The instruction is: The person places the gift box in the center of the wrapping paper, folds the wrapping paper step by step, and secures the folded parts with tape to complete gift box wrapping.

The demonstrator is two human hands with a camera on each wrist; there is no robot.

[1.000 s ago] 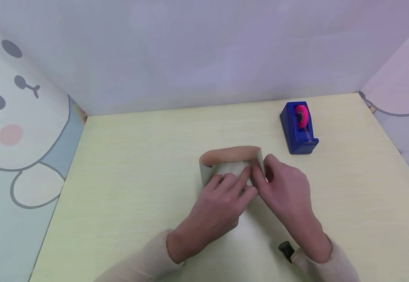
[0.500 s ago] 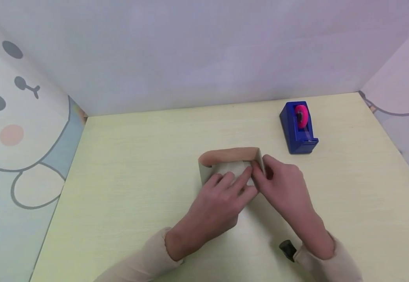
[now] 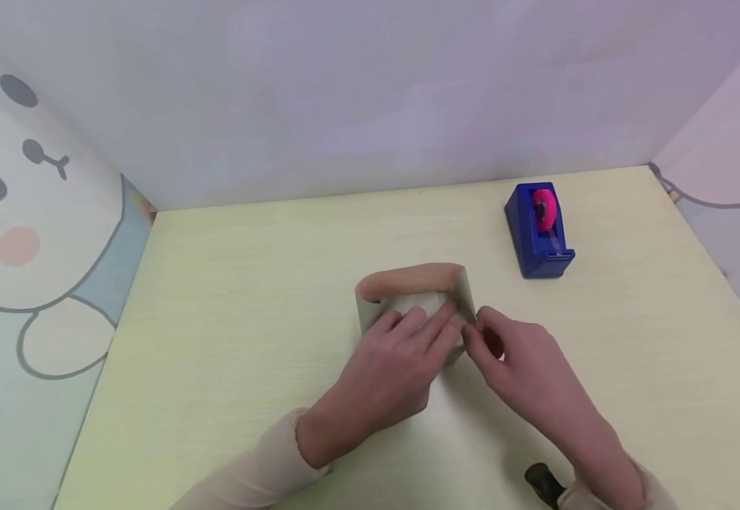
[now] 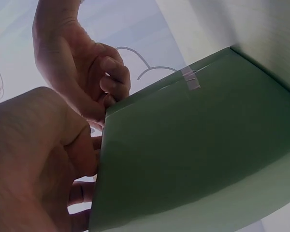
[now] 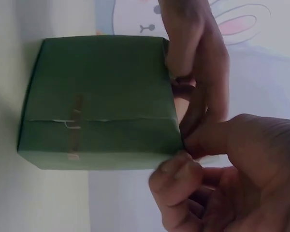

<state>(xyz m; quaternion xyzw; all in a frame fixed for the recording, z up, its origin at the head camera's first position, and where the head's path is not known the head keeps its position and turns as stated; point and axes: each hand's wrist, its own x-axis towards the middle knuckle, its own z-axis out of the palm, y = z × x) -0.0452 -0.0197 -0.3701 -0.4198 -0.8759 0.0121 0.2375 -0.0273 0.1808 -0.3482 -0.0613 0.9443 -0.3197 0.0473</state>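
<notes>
Green paper box [image 5: 104,82] stood mid-counter [image 3: 249,304], tape strip [image 4: 190,78] on its side. L hand [image 3: 395,361] lay over top, fingers fairly straight; R hand [image 3: 536,365] pinched top edge nr. corner. Blue tape dispenser [image 3: 526,234] w/ pink roll [image 3: 549,210] sat apart, back R.

Indoor tabletop booth, room type unclear: pale table [image 3: 249,283], plain backdrop [image 3: 376,106], cartoon-print panels [image 3: 79,234], tape dispenser [image 3: 525,237]

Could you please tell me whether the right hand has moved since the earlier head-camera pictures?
Yes: in the head view, the right hand has moved slightly down the picture, farther from the blue tape dispenser.
</notes>
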